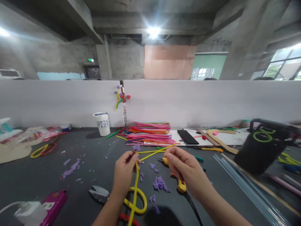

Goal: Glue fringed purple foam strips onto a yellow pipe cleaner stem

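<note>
My left hand point(124, 171) is closed around a yellow pipe cleaner stem point(135, 188) that loops at the bottom; a small purple piece point(136, 147) sits at its top. My right hand point(182, 166) is closed in a pinch just right of it, near thin yellow stems point(155, 151) that run off to the right. A yellow-handled glue gun point(180, 185) lies under my right hand, its black cord trailing toward me. Purple cut bits point(160, 183) lie on the dark table between my hands.
A stack of coloured pipe cleaners point(150, 133), a white cup point(102, 123), a black phone point(187, 137) and a black basket point(263, 147) stand further back. Scissors point(100, 193), a pink phone point(53, 204) and a white charger point(29, 213) lie near left. White partition point(188, 100) behind.
</note>
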The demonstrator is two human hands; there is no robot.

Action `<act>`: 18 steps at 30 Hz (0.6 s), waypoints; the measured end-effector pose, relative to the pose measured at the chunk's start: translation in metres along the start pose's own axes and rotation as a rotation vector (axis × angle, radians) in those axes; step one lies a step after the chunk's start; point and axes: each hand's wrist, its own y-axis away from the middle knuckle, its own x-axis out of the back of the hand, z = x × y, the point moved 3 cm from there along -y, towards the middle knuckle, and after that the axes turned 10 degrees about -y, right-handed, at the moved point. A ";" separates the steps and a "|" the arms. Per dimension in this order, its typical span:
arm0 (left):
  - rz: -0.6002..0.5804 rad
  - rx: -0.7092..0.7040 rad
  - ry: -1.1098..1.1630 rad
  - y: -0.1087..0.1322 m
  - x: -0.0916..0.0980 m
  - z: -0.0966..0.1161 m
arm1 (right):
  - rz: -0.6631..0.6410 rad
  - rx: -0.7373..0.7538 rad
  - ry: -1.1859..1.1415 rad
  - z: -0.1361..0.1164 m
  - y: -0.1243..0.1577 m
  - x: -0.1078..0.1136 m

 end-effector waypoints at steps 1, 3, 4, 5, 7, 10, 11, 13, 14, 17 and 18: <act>0.001 0.068 0.074 -0.004 0.001 -0.005 | 0.042 0.006 0.017 0.004 -0.005 0.005; 0.011 0.191 0.198 -0.010 0.005 -0.017 | 0.102 0.023 0.031 0.013 -0.014 0.016; 0.027 0.243 0.247 -0.013 0.007 -0.022 | 0.135 0.030 0.037 0.019 -0.019 0.023; 0.036 0.295 0.287 -0.015 0.009 -0.028 | 0.169 0.038 0.045 0.024 -0.024 0.030; 0.067 0.368 0.359 -0.020 0.015 -0.036 | 0.220 0.039 0.061 0.036 -0.032 0.044; 0.124 0.422 0.443 -0.027 0.024 -0.043 | 0.267 0.031 0.076 0.053 -0.041 0.062; 0.133 0.429 0.466 -0.028 0.025 -0.043 | 0.266 0.025 0.080 0.057 -0.043 0.065; 0.129 0.427 0.505 -0.028 0.025 -0.041 | 0.228 0.008 0.092 0.061 -0.043 0.066; 0.120 0.418 0.522 -0.027 0.024 -0.040 | 0.188 -0.003 0.100 0.061 -0.041 0.064; 0.064 0.385 0.562 -0.022 0.015 -0.033 | -0.033 -0.066 0.144 0.055 -0.029 0.046; 0.043 0.379 0.569 -0.020 0.012 -0.031 | -0.143 -0.104 0.162 0.053 -0.023 0.038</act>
